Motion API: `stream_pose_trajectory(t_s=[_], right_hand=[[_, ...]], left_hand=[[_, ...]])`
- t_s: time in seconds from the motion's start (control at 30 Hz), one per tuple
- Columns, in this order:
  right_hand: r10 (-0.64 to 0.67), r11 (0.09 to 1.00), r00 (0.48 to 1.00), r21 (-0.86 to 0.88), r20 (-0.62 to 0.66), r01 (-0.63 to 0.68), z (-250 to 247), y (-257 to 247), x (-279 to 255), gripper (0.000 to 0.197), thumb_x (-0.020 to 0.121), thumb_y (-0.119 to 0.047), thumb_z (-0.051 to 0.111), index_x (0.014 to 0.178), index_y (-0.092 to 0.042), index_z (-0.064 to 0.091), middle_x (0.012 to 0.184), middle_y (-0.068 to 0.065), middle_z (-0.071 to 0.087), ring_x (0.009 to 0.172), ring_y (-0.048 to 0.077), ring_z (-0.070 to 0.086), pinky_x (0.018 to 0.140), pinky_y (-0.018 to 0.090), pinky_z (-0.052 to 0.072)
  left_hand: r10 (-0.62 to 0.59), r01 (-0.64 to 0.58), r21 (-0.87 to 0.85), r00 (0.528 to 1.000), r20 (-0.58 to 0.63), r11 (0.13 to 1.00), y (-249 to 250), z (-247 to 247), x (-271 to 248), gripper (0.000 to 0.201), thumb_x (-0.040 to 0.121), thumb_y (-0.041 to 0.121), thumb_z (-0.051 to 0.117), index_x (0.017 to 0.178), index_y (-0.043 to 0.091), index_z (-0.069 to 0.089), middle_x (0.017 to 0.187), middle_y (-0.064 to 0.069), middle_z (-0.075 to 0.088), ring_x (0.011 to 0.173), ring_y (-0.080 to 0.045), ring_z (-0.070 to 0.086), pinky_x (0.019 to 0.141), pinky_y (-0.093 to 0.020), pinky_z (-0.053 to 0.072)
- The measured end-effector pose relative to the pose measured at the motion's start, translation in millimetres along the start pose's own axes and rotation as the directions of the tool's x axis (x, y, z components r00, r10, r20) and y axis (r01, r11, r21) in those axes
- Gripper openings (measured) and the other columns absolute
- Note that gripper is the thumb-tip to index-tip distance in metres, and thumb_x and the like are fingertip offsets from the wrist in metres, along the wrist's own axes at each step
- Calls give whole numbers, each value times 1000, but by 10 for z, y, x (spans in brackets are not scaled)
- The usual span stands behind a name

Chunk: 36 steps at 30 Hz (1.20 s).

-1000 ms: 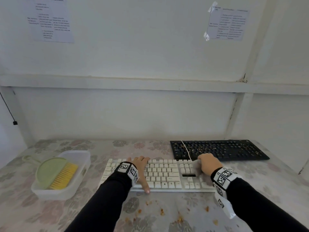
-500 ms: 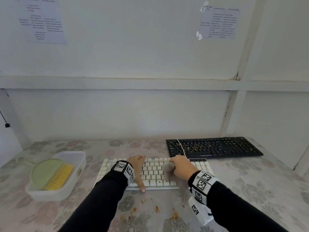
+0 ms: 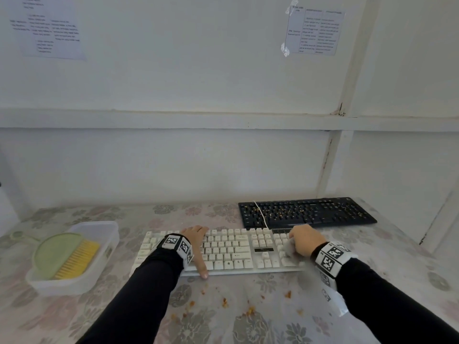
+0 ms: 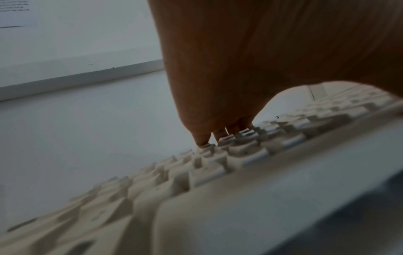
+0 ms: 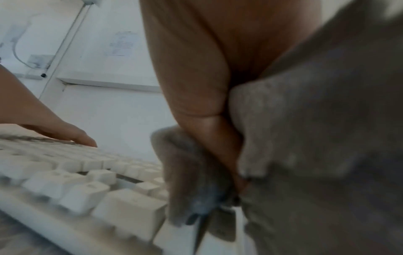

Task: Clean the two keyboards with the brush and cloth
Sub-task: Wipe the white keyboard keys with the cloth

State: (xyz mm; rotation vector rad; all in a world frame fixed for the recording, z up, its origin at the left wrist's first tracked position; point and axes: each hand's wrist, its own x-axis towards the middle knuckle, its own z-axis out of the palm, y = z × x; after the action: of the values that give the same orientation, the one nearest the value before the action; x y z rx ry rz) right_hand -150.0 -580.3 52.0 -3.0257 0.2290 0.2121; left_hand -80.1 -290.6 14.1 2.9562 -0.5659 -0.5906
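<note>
A white keyboard [image 3: 231,249] lies in front of me on the flowered table. My left hand [image 3: 197,240] lies flat on its left half, fingers straight on the keys [image 4: 220,136], thumb at the front edge. My right hand [image 3: 304,240] grips a bunched grey cloth [image 3: 288,248] and presses it on the keypad at the keyboard's right end; in the right wrist view the cloth [image 5: 305,129] bulges around the curled thumb. A black keyboard [image 3: 305,211] strewn with crumbs lies behind, to the right. The yellow-bristled brush [image 3: 77,259] rests in a clear tub.
The clear plastic tub [image 3: 104,234] at the left also holds a green dustpan [image 3: 54,252]. Orange crumbs [image 3: 224,302] are scattered on the tablecloth in front of the white keyboard. A white cable [image 3: 259,212] crosses the black keyboard. A wall stands close behind the table.
My right hand with the cloth swept left to the middle of the white keyboard, then back right to the keypad. The left hand stayed flat on the keys.
</note>
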Motion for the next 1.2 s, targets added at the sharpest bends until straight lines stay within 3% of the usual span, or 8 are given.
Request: stream_pose_trajectory(t_s=[0.17,0.37,0.5,0.67,0.8,1.03,1.13,1.2], right_hand=[[86,993,995,-72,-53,-90,-132,68,-30,22,94,-15,44,110,-8,58,113,8,61,103,23,61,83,29,48],[-377,902,926,220,-20,372,-25,-340,-101,27,86,2,48,98,-14,67,93,-7,52,90,12,55,72,17,44],[-504,863,854,59,128,501,120,-499,-97,24,85,-1,53,98,-13,69,101,-3,51,91,12,47,77,19,44],[-476,868,869,-86,136,489,118,-324,-108,16,87,-10,55,91,-17,69,102,-4,49,97,13,46,84,28,46],[-408,890,898,-150,166,432,70,-60,-101,32,86,-9,55,64,-31,52,100,-9,45,95,11,46,80,24,44],[-240,931,941,-217,241,293,-40,-92,-84,26,87,-7,49,101,-15,69,94,-5,55,86,14,54,73,23,44],[-170,942,962,-253,212,222,-128,-192,-93,29,87,-11,44,99,-15,69,93,-1,61,85,16,58,71,25,47],[-172,951,969,-225,178,211,-167,-293,-90,28,87,-11,42,95,-18,68,91,-2,60,84,16,58,70,26,46]], left_hand=[[-6,6,7,1000,4,1000,8,-2,21,136,47,53,89,152,18,8,158,-3,14,144,-27,19,115,-50,24],[-14,13,28,1000,15,1000,37,-21,5,134,50,52,88,151,17,9,158,-4,15,144,-28,20,115,-50,24],[-10,10,23,1000,6,1000,45,-26,-8,133,50,52,88,151,16,10,157,-5,17,143,-27,22,115,-50,25],[-9,9,2,1000,-10,1000,49,-11,-45,131,53,48,88,152,16,8,159,-5,13,144,-28,18,116,-50,22],[-15,15,1,1000,-14,1000,70,-10,-87,129,56,47,87,152,17,6,159,-5,11,145,-28,17,116,-49,21],[3,-4,-58,1000,-3,998,-16,-6,-135,130,58,47,86,153,19,1,161,-1,2,147,-25,10,118,-47,17],[25,-23,-104,999,20,994,-119,-50,-204,130,59,47,86,153,21,1,161,0,-1,148,-22,8,119,-44,16],[5,0,-114,999,41,993,-254,-85,-257,142,44,61,84,153,22,2,161,1,-2,148,-22,7,119,-45,16]])
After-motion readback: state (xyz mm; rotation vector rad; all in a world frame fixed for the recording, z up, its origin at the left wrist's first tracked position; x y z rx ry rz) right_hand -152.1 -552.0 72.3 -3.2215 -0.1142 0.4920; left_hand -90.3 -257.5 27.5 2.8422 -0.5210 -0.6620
